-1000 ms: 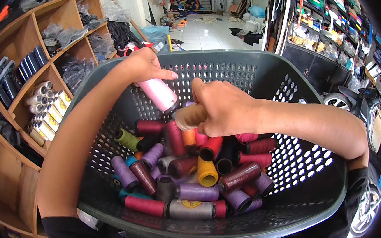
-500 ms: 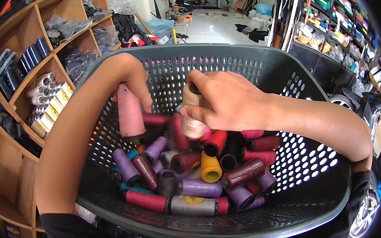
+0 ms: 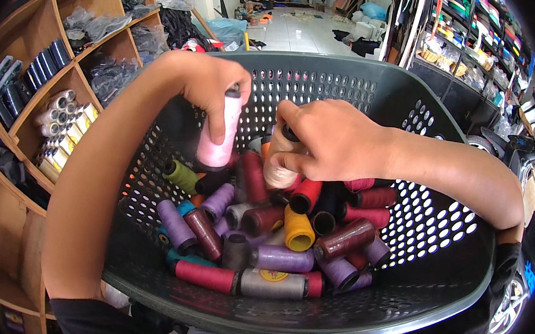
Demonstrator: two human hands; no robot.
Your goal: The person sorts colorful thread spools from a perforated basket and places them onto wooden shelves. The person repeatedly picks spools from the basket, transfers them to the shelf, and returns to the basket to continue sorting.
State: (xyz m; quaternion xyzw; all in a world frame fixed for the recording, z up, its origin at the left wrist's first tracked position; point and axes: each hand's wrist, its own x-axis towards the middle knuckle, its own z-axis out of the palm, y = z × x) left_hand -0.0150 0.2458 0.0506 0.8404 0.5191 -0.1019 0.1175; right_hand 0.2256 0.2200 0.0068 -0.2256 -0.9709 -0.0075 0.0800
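Thread cones: a jumbled heap of purple, maroon, red, yellow and green cones [image 3: 273,230] lying every way in the bottom of the dark grey perforated basket [image 3: 418,294]; most lie on their sides, touching one another
Pink cone: the pink cone [image 3: 219,139] stands upright above the pile, near the basket's far left wall; lifted clear, as far as can be told
Left hand: the left hand [image 3: 209,83] is clamped over the top of the pink cone, fingers down its side
Right hand: the right hand [image 3: 329,139] is wrapped round a cream cone [image 3: 278,166] just beside, its base among the heap
Progress: judged from the pile, two cones are in hand; nearly all the rest lie unsorted in the basket
Surroundings: wooden shelves [image 3: 41,123] with spools at left
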